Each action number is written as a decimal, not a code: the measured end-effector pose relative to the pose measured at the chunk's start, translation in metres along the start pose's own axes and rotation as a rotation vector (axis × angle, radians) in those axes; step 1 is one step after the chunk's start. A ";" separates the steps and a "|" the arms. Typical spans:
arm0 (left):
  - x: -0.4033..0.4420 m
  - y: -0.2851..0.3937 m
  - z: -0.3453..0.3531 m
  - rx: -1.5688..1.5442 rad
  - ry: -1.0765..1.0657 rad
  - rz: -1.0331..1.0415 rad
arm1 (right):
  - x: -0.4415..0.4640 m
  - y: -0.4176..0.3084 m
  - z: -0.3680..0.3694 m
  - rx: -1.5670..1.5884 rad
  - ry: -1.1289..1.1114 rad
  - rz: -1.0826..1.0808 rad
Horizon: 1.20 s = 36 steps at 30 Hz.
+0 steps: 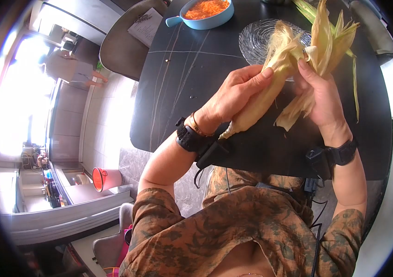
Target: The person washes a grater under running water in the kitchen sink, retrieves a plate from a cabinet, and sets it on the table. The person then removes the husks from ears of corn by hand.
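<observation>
My left hand (pixel 247 90) is wrapped round an ear of corn (pixel 266 99), whose tip points down toward the table's near edge. Pale silk and husk stand out at the ear's upper end. Peeled-back husk leaves (pixel 326 46) are gripped in my right hand (pixel 321 94), and one loose flap hangs below its fingers. Behind the corn lies a clear ridged glass plate (pixel 254 41), partly hidden by it. More green husk (pixel 303 10) shows at the top right.
The dark table (pixel 178 92) carries a blue handled bowl (pixel 210 22) of shredded orange food at the back. A grey chair (pixel 118 41) with a paper on it is at the left. Beyond it stands another person (pixel 67 67). A red-and-white bucket (pixel 108 179) is on the floor.
</observation>
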<state>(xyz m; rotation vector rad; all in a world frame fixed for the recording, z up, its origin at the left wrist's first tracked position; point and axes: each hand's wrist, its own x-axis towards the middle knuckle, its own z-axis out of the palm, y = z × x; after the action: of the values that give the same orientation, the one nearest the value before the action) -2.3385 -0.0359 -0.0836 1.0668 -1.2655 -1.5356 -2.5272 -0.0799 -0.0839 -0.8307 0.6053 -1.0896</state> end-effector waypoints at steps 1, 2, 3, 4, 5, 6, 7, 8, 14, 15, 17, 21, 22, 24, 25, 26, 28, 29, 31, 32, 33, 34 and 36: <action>0.000 0.000 -0.001 -0.017 0.022 -0.014 | -0.001 0.001 0.002 -0.019 -0.013 -0.019; 0.000 0.001 -0.002 -0.034 0.044 -0.029 | -0.002 0.001 0.003 -0.039 -0.025 -0.038; 0.000 0.003 -0.003 -0.061 0.057 -0.024 | -0.002 0.002 0.005 -0.059 -0.038 -0.057; -0.001 0.005 -0.003 -0.089 0.071 -0.019 | -0.004 0.002 0.006 -0.049 -0.053 -0.048; -0.001 0.007 -0.003 -0.117 0.086 -0.015 | -0.005 0.002 0.007 -0.039 -0.069 -0.038; 0.001 0.003 -0.007 -0.075 0.067 0.005 | -0.006 0.002 0.008 -0.028 -0.086 -0.027; 0.002 0.001 -0.009 -0.072 0.042 -0.006 | -0.005 0.002 0.008 -0.039 -0.085 -0.034; 0.003 -0.001 -0.011 -0.069 0.016 -0.017 | -0.005 0.001 0.007 -0.051 -0.083 -0.042; 0.003 -0.003 -0.004 -0.158 -0.003 -0.033 | -0.006 -0.001 0.008 -0.129 -0.107 -0.072; 0.002 -0.003 -0.004 -0.180 0.000 -0.050 | -0.007 -0.001 0.008 -0.157 -0.134 -0.071; 0.002 -0.003 -0.004 -0.119 -0.030 -0.021 | -0.009 0.002 0.013 -0.177 -0.121 -0.092; -0.001 -0.002 -0.007 -0.091 -0.130 -0.026 | -0.013 0.002 0.014 -0.264 -0.130 -0.088; -0.001 -0.002 -0.007 -0.113 -0.133 -0.020 | -0.014 0.001 0.015 -0.285 -0.118 -0.091; -0.001 -0.003 -0.008 -0.158 -0.134 -0.011 | -0.018 -0.002 0.018 -0.226 -0.139 -0.081; 0.000 -0.005 -0.008 -0.185 -0.145 0.001 | -0.019 -0.003 0.019 -0.196 -0.147 -0.076; 0.003 -0.006 -0.008 -0.212 -0.157 0.014 | -0.019 -0.001 0.017 -0.163 -0.178 -0.102; 0.002 -0.005 -0.008 -0.197 -0.183 -0.019 | -0.021 -0.002 0.017 -0.144 -0.214 -0.102; -0.002 0.000 -0.009 -0.154 -0.196 -0.064 | -0.022 -0.004 0.017 -0.134 -0.233 -0.102; -0.005 0.002 -0.008 -0.165 -0.209 -0.114 | -0.024 -0.005 0.016 -0.124 -0.233 -0.064; -0.006 0.002 -0.007 -0.219 -0.209 -0.118 | -0.025 -0.004 0.015 -0.123 -0.237 -0.042; -0.006 0.001 -0.006 -0.274 -0.208 -0.122 | -0.025 -0.004 0.014 -0.123 -0.242 -0.019; -0.007 0.002 -0.005 -0.302 -0.191 -0.145 | -0.026 -0.004 0.012 -0.158 -0.235 -0.003; -0.008 0.006 -0.003 -0.357 -0.155 -0.192 | -0.028 -0.003 0.010 -0.226 -0.222 0.028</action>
<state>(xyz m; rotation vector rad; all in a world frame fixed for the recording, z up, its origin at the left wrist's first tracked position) -2.3331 -0.0295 -0.0770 0.8679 -0.9584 -1.9355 -2.5309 -0.0514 -0.0746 -1.1201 0.5569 -0.8983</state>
